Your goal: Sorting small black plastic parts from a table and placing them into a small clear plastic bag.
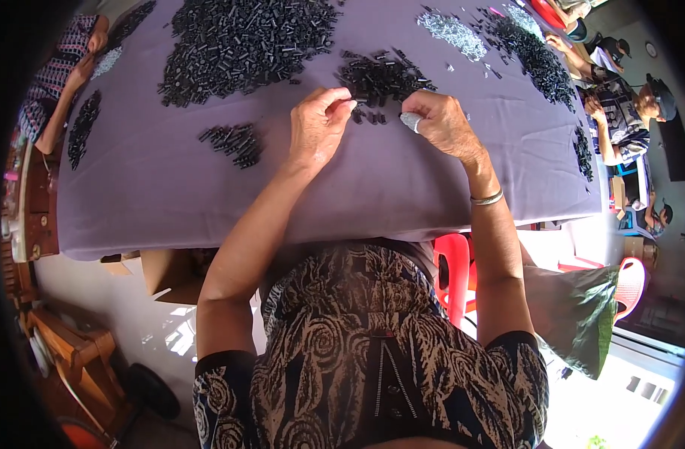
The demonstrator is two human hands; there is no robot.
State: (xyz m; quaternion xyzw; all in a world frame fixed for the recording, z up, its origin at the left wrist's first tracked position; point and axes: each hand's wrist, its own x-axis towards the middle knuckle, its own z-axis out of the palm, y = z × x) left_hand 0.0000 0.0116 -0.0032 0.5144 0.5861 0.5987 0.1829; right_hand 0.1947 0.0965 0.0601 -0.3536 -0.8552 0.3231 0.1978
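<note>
Both my hands are over a table covered with a purple-grey cloth, at the near side of a small heap of short black tube-like pieces (384, 75). My left hand (320, 127) is closed, thumb and forefinger pinched together; whatever lies between the tips is too small to name. My right hand (443, 123) is also closed, and a pale grey-white patch (411, 121) shows at its fingertips; I cannot tell if it is a wrapping or a held thing. A few loose black pieces (374, 117) lie between the hands. Left of my left hand sits a small group of black pieces (236, 144).
A large pile of black pieces (241, 49) covers the far left of the cloth (372, 187). Clear or silvery small parts (453, 36) and another black pile (533, 63) lie far right. People work at both sides. A red chair (453, 277) stands under the near edge.
</note>
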